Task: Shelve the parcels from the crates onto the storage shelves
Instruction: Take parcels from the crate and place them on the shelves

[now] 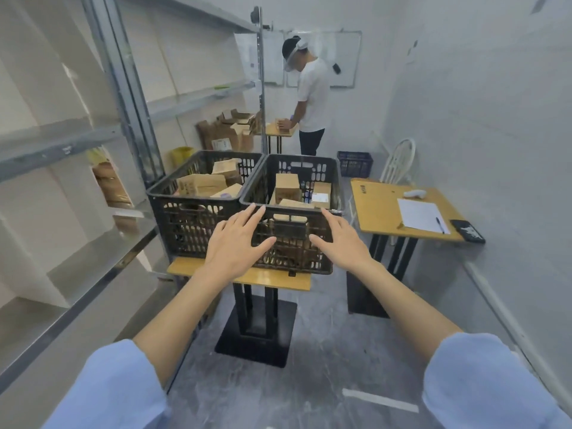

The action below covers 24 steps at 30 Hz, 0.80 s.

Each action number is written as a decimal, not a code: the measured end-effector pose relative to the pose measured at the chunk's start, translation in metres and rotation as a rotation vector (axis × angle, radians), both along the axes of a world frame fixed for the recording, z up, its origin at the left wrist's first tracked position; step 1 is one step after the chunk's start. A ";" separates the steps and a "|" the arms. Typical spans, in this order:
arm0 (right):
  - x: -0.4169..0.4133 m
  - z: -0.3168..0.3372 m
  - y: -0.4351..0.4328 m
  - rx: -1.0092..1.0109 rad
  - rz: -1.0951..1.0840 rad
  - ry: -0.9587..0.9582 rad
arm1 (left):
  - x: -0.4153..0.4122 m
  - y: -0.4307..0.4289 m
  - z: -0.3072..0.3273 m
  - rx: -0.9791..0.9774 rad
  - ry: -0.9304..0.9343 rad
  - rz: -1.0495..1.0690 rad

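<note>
The left hand [238,243] and right hand [343,239], fingers spread and holding nothing, hover before the crate [291,230] holding parcels [287,185], with shelves [62,147] to its left

Left hand [235,246] and right hand [342,239] are hovering at a black crate [335,181].
Both are spreading straight fingers [246,214] before its near wall, holding nothing; it is sitting on a small desk [272,278] just beside a second crate [185,221], cardboard parcels [287,185] lying in both, metal storage shelves [102,252] standing left.

Open-topped crates [288,212], shelf post [136,119] beside
</note>
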State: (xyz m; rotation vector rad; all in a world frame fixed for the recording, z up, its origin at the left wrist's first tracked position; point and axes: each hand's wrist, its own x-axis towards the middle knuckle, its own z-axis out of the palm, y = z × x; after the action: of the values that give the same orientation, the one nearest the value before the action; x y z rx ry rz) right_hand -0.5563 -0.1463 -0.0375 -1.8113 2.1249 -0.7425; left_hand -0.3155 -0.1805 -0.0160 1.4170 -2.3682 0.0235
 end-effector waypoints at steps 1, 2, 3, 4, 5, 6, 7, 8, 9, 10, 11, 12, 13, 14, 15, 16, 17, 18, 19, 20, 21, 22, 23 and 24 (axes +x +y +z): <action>-0.006 0.000 -0.018 -0.005 -0.009 0.002 | -0.008 -0.020 0.000 -0.001 0.008 -0.012; -0.012 0.001 -0.038 -0.009 -0.021 0.002 | -0.016 -0.041 0.000 0.001 0.014 -0.025; -0.017 0.002 -0.058 -0.013 -0.035 0.001 | -0.023 -0.063 0.001 0.001 0.020 -0.038; -0.022 0.003 -0.079 -0.017 -0.048 0.003 | -0.030 -0.087 0.002 -0.002 0.028 -0.050; -0.027 0.004 -0.101 -0.016 -0.058 0.004 | -0.035 -0.111 0.003 -0.006 0.035 -0.057; -0.032 0.004 -0.122 -0.009 -0.067 0.002 | -0.040 -0.134 0.004 -0.005 0.040 -0.062; -0.037 0.004 -0.142 0.003 -0.076 -0.002 | -0.045 -0.157 0.004 0.003 0.046 -0.068; -0.041 0.004 -0.162 0.019 -0.082 -0.005 | -0.049 -0.178 0.003 0.017 0.051 -0.075; -0.046 0.003 -0.180 0.033 -0.087 -0.011 | -0.054 -0.198 0.001 0.028 0.050 -0.082; -0.050 0.002 -0.196 0.042 -0.089 -0.016 | -0.058 -0.217 -0.002 0.035 0.044 -0.086; -0.054 -0.001 -0.212 0.048 -0.089 -0.020 | -0.063 -0.236 -0.005 0.047 0.040 -0.089; -0.057 -0.005 -0.226 0.061 -0.088 -0.025 | -0.068 -0.254 -0.010 0.064 0.043 -0.090; -0.061 -0.009 -0.238 0.089 -0.085 -0.034 | -0.073 -0.269 -0.016 0.088 0.037 -0.091; -0.064 -0.016 -0.249 0.126 -0.082 -0.050 | -0.078 -0.283 -0.023 0.111 0.022 -0.094; -0.067 -0.023 -0.259 0.161 -0.078 -0.070 | -0.082 -0.295 -0.031 0.128 0.010 -0.102; -0.071 -0.030 -0.270 0.193 -0.073 -0.088 | -0.087 -0.306 -0.038 0.146 0.000 -0.113; -0.074 -0.036 -0.280 0.223 -0.069 -0.099 | -0.091 -0.318 -0.044 0.166 -0.011 -0.122; -0.078 -0.042 -0.290 0.252 -0.064 -0.105 | -0.095 -0.329 -0.049 0.189 -0.020 -0.126; -0.083 -0.048 -0.300 0.285 -0.054 -0.109 | -0.099 -0.339 -0.055 0.214 -0.021 -0.124; -0.086 -0.053 -0.309 0.318 -0.039 -0.117 | -0.102 -0.347 -0.060 0.241 -0.017 -0.121; -0.089 -0.058 -0.316 0.344 -0.022 -0.128 | -0.104 -0.355 -0.066 0.266 -0.010 -0.123; -0.091 -0.062 -0.322 0.366 -0.006 -0.137 | -0.105 -0.362 -0.072 0.288 -0.005 -0.131; -0.093 -0.066 -0.328 0.388 0.010 -0.140 | -0.107 -0.369 -0.078 0.309 -0.007 -0.143; -0.095 -0.070 -0.334 0.412 0.022 -0.141 | -0.109 -0.376 -0.082 0.330 -0.024 -0.156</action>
State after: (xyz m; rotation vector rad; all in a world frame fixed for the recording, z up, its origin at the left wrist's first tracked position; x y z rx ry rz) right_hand -0.6512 -0.4806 -0.1076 -1.5145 1.9839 -0.3761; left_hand -0.4240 -0.5562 -0.0982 1.3685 -2.5838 -0.4111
